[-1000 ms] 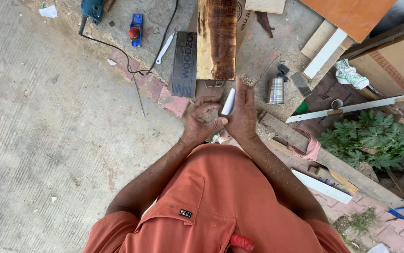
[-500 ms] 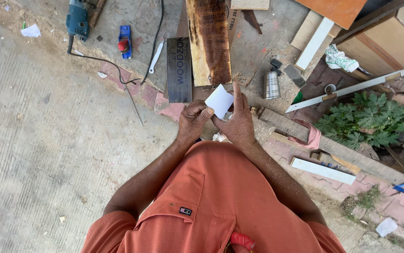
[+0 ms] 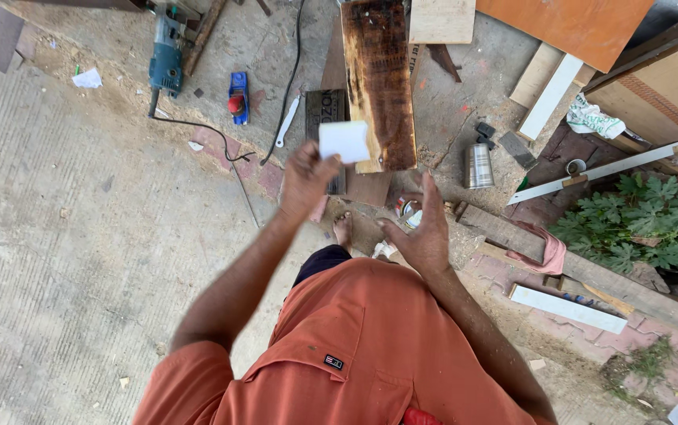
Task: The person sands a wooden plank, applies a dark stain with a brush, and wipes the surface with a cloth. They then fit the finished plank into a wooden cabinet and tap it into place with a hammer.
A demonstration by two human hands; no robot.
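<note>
Overhead, the person's left hand (image 3: 306, 179) pinches a small white sheet (image 3: 344, 141), apparently paper or fine abrasive, by its lower left corner and holds it up in the air. The sheet sits at about twelve o'clock from that hand, in front of the stained wooden plank (image 3: 380, 83) lying on the ground. It is nearly square, its slightly longer side running roughly three to nine o'clock, with its face turned toward the camera; it points no particular way beyond that.

The right hand (image 3: 425, 232) is open and empty, fingers spread and pointing toward twelve o'clock, at about four o'clock from the sheet and apart from it. Below it, near a bare foot (image 3: 343, 230), something small and round lies on the ground, too hidden to name.

As a judgement: the sheet is lifted and in one hand only, not touching the plank, so any work of the sheet on the wood is not in progress at this instant. The plank already shows dark stain over most of its face, with a paler strip along its three o'clock edge.

Around the plank lie a blue power tool (image 3: 166, 55) at ten o'clock with its cord trailing, a small blue and red tool (image 3: 237, 97), and a metal can (image 3: 478, 165) at three o'clock.
</note>
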